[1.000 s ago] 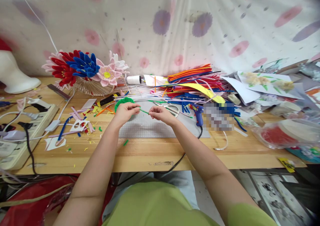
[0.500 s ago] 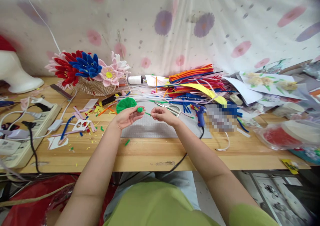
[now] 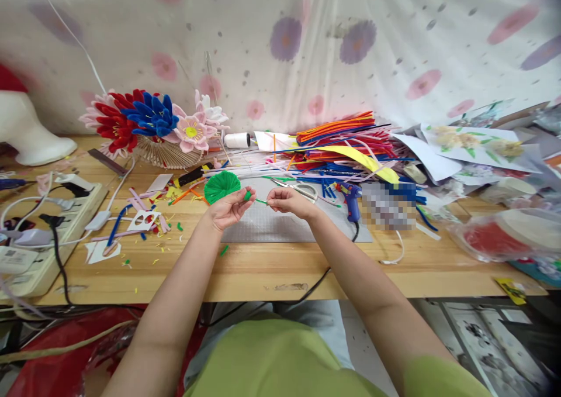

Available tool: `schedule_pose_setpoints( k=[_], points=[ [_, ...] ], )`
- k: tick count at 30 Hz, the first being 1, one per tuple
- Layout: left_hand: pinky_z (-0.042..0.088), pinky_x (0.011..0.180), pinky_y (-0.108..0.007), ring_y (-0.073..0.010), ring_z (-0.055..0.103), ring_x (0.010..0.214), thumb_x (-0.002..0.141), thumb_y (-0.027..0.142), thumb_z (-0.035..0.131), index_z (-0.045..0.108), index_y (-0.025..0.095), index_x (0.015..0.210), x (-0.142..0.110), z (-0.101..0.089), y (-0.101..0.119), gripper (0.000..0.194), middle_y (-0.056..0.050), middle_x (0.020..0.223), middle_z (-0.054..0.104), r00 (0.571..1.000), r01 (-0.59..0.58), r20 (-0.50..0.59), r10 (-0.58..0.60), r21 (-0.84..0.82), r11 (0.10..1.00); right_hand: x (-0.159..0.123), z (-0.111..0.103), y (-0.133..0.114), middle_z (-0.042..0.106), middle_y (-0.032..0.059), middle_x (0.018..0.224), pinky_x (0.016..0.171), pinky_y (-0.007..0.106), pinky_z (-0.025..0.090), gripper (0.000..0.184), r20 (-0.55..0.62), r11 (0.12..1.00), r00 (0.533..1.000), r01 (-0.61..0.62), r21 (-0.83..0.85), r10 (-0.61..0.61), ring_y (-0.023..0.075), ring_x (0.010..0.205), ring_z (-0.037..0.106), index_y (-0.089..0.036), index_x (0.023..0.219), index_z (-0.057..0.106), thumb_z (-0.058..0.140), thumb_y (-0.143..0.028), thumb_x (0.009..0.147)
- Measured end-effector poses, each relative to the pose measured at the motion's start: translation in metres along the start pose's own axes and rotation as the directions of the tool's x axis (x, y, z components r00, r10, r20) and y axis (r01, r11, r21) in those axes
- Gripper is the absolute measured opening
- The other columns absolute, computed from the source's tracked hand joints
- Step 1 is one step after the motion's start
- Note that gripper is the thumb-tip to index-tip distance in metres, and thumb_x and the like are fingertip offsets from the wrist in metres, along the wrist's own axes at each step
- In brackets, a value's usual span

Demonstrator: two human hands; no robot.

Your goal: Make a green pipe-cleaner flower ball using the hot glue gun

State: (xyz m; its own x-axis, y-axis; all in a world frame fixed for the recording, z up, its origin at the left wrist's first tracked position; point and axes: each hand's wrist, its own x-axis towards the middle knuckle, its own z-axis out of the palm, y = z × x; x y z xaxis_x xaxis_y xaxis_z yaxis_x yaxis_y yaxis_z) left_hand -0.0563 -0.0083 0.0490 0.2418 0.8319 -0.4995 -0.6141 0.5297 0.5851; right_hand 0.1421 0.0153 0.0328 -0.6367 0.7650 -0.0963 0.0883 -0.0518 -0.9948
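My left hand (image 3: pixel 228 210) pinches a green pipe cleaner (image 3: pixel 260 201) at its thicker, fuzzy end, which shows between thumb and fingers. From there a thin green length runs across to my right hand (image 3: pixel 287 202), whose fingertips are closed on the other end. Both hands are above a grey cutting mat (image 3: pixel 280 228). Just behind my left hand is a round green fuzzy disc (image 3: pixel 221 187), partly covered by that hand. Scissors (image 3: pixel 309 191) lie behind my right hand, their blades pointing left. A blue glue gun (image 3: pixel 352 203) rests to the right on the mat.
Bundles of coloured pipe cleaners (image 3: pixel 337 129) are heaped at the back. Fuzzy flowers (image 3: pixel 151 114) stand at the back left, near a white thread spool (image 3: pixel 237 140). A power strip (image 3: pixel 83 216) with cables sits left. Offcuts (image 3: pixel 151 221) litter the wooden table (image 3: pixel 175 280).
My left hand has shifted slightly to the right, and the fuzzy end in its fingers appears turned. My right hand stays almost in place, with the green pipe cleaner still between both hands.
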Motion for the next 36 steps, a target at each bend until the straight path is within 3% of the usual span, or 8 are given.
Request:
schedule_pose_setpoints(
  k=[10,17,24,28,36],
  points=[
    [0.053,0.056,-0.013,-0.0072,0.065,0.061,0.078,0.006,0.057,0.064,0.012,0.079,0.0,0.001,-0.004,0.009,-0.003,0.075,0.068,0.996,-0.061,-0.054,0.067,0.1,0.993,-0.002,0.0,-0.002,0.049,-0.0059,0.053,0.043,0.018,0.021,0.029,-0.007,0.999,1.0,-0.005,-0.036,0.005,0.0034,0.045,0.034,-0.015,0.071,0.052,0.065,-0.041,0.068],
    [0.052,0.054,-0.013,-0.006,0.062,0.058,0.08,0.004,0.053,0.062,0.012,0.073,-0.002,-0.001,-0.007,0.014,-0.001,0.067,0.065,0.994,-0.088,-0.051,0.094,0.103,0.991,-0.002,-0.001,-0.004,0.048,-0.0061,0.052,0.043,0.019,0.021,0.026,0.024,0.995,1.0,-0.004,-0.096,0.006,0.0035,0.044,0.033,-0.015,0.071,0.052,0.062,-0.039,0.069],
    [0.056,0.061,-0.023,-0.0127,0.067,0.074,0.082,0.023,0.056,0.063,0.014,0.096,-0.004,-0.007,-0.011,0.018,-0.009,0.107,0.065,0.985,-0.171,0.07,0.157,0.286,0.943,-0.005,-0.005,-0.013,0.051,-0.0043,0.055,0.05,0.02,0.031,0.019,-0.03,0.946,0.997,0.051,-0.321,-0.064,0.0063,0.051,0.042,-0.015,0.072,0.054,0.057,-0.033,0.072],
    [0.056,0.061,-0.027,-0.0177,0.068,0.075,0.078,0.029,0.062,0.062,0.012,0.09,0.001,-0.006,-0.015,0.021,-0.009,0.097,0.067,0.974,-0.22,0.019,0.227,0.341,0.914,-0.004,-0.004,-0.015,0.055,-0.0026,0.058,0.054,0.021,0.035,0.014,-0.097,0.894,0.99,0.044,-0.447,-0.098,0.0079,0.055,0.047,-0.016,0.07,0.055,0.053,-0.029,0.074],
    [0.053,0.064,-0.026,-0.015,0.067,0.071,0.065,0.026,0.073,0.063,0.011,0.085,0.012,-0.002,-0.022,0.026,-0.006,0.081,0.068,0.893,-0.364,-0.092,0.44,0.427,0.828,0.001,0.002,-0.007,0.059,-0.0012,0.06,0.049,0.019,0.034,0.009,-0.187,0.878,0.982,-0.062,-0.475,-0.032,0.0072,0.051,0.048,-0.016,0.071,0.055,0.052,-0.024,0.075]
  ],
)
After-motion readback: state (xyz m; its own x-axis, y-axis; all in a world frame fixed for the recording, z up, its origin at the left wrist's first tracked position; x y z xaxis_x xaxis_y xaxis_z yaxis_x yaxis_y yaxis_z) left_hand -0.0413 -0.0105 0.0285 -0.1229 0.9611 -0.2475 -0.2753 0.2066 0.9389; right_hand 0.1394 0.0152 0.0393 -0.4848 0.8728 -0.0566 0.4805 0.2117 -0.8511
